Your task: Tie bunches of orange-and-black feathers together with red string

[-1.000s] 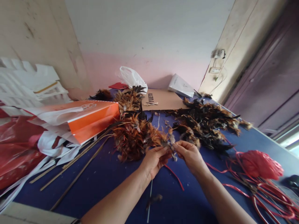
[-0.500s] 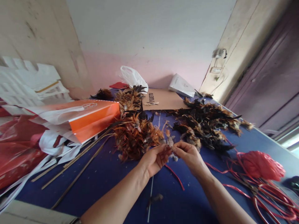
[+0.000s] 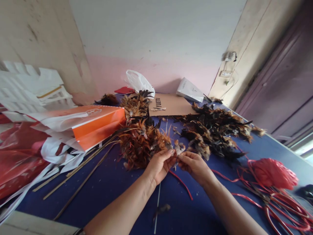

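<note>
My left hand (image 3: 161, 164) is closed in a pinch on small fluffy feathers, near the middle of the blue table. Close beside it, my right hand (image 3: 194, 164) pinches the grey-brown feather tuft (image 3: 179, 147) between the two hands. Just where the fingertips meet is hard to make out. A strip of red plastic string (image 3: 184, 185) trails out below my hands across the table. To the left of my fingers lies a thick heap of reddish-brown feathers (image 3: 139, 142). Dark feathers (image 3: 217, 127) lie in another pile to the right.
Red string (image 3: 274, 173) in a bundle and red-handled scissors (image 3: 269, 199) lie at the right. Thin sticks (image 3: 80, 178) and an orange paper bag (image 3: 100, 127) are at the left. Behind are flat cardboard (image 3: 174, 106), a white plastic bag (image 3: 140, 83) and a white box (image 3: 190, 90).
My right hand has shifted slightly down and inward, its fingers closer to the left hand. The feather tuft between my hands has turned and sits lower. The left hand has barely moved.
</note>
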Motion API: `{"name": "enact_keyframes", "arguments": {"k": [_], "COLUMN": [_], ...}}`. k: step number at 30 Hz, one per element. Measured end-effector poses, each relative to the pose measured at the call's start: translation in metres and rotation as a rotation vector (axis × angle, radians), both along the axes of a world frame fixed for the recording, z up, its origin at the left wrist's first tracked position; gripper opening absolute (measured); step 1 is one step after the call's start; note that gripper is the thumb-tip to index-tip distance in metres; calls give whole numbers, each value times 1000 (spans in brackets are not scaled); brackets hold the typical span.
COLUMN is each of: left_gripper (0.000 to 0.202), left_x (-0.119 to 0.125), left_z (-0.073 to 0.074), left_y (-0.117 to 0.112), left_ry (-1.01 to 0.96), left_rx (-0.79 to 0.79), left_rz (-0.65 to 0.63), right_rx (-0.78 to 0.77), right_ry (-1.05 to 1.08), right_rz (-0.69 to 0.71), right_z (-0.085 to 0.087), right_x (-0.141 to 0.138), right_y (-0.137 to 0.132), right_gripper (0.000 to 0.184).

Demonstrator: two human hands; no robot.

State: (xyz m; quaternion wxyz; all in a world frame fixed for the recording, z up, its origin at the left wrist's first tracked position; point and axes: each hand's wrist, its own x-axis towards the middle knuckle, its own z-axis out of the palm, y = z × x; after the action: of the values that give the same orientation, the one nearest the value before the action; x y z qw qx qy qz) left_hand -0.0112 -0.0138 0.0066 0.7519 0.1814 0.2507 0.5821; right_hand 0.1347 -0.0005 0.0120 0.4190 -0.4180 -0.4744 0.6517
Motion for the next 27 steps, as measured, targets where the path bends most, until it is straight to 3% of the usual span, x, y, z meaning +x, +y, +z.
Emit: {"name": "enact_keyframes", "arguments": {"k": [8, 16, 22, 27], "left_gripper": [12, 13, 6, 7], "left_x": [5, 7, 6, 2], "left_z": [3, 3, 5, 7], "left_y": [-4, -6, -5, -3], "left_ry": [169, 208, 146, 236], "left_rx": [187, 232, 131, -2], "left_rz": [44, 65, 49, 38], "right_rx": [-14, -54, 37, 118], "right_ry": [57, 76, 115, -33], "right_rz": [-74, -105, -123, -148], "right_z": [0, 0, 0, 5], "right_x": [-2, -5, -4, 4], "right_y": [0, -1, 1, 2], "right_gripper": [27, 28, 25, 25]}}
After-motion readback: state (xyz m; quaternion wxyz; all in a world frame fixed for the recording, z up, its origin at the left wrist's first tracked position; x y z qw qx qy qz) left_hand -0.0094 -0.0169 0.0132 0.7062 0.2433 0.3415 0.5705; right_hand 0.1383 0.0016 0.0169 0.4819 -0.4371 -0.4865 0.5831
